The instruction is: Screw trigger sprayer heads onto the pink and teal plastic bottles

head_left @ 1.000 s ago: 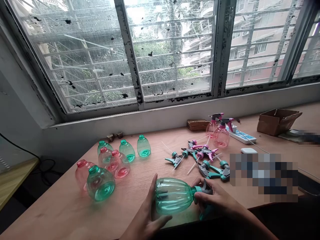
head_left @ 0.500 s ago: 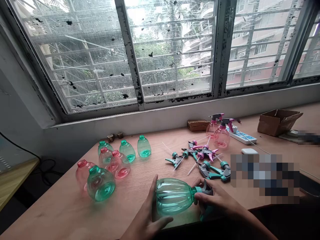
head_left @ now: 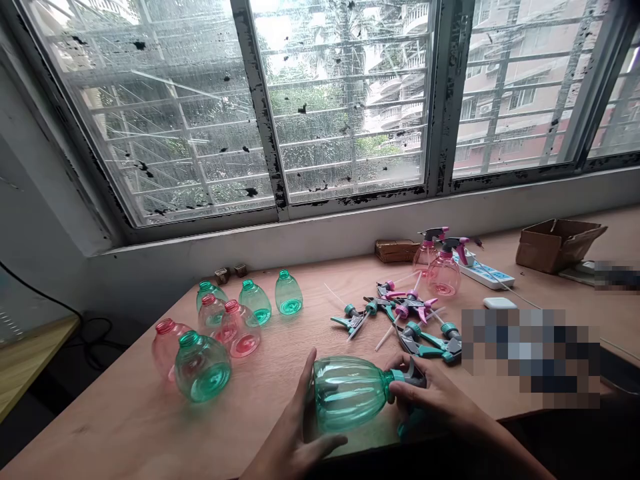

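Observation:
A ribbed green spray bottle point(head_left: 350, 393) lies on its side in the air above the table's near edge, its base to the left. My left hand point(head_left: 303, 427) cups the base end, thumb stretched below the bottle and fingers along its far side, partly hidden. At the neck, my right hand point(head_left: 425, 387) is closed around the grey and teal trigger sprayer head point(head_left: 413, 375), which sits on the bottle's mouth. Beyond the right hand lie several loose sprayer heads point(head_left: 410, 340), teal and pink, with thin white tubes.
Open-necked green bottles point(head_left: 203, 370) and pink bottles point(head_left: 243, 330) stand at the left. Two pink bottles with sprayers fitted point(head_left: 444, 275) stand at the back right, near a power strip point(head_left: 487, 275), a white case point(head_left: 499, 303) and an open cardboard box point(head_left: 557, 247).
Almost nothing differs. The green bottle and both hands stay in nearly the same place, with only a very slight shift.

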Tool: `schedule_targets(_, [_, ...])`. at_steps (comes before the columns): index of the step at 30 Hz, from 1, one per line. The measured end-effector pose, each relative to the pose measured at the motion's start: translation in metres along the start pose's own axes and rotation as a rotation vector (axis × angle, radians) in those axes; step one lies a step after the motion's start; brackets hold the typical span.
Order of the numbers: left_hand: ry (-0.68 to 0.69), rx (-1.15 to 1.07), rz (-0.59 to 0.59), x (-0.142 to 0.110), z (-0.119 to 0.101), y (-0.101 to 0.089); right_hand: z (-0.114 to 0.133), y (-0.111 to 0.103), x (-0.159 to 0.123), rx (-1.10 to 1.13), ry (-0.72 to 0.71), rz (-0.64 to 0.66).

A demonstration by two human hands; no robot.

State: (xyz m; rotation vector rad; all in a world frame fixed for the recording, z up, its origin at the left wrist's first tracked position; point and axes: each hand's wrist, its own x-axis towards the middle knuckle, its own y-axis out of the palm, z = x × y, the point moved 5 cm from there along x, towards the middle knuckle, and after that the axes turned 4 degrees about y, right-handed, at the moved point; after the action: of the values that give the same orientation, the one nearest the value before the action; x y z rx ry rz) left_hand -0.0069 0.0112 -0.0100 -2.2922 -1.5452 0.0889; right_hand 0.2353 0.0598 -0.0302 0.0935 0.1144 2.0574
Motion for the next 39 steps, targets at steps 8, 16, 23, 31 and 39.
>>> schedule_targets(8, [-0.049, -0.018, -0.02, -0.0021, 0.0025, -0.0025, 0.0045, 0.0033, -0.0001, 0.014, 0.014, 0.022])
schedule_targets(16, [0.012, 0.049, 0.009, 0.0006, 0.0019, -0.0014, 0.0065, 0.003, -0.002, -0.001, 0.022, -0.011])
schedule_targets(23, [-0.027, 0.048, -0.037, -0.001, 0.0038, -0.0041, 0.0048, 0.0011, -0.0006, -0.044, 0.014, -0.044])
schedule_targets(31, [-0.001, 0.009, 0.01, -0.0013, 0.0029, -0.0011, 0.004, 0.0018, -0.0017, -0.037, 0.026, -0.043])
schedule_targets(39, [-0.041, 0.033, -0.023, 0.0011, 0.0037, -0.0031, 0.0039, 0.0015, -0.0001, -0.051, 0.004, -0.05])
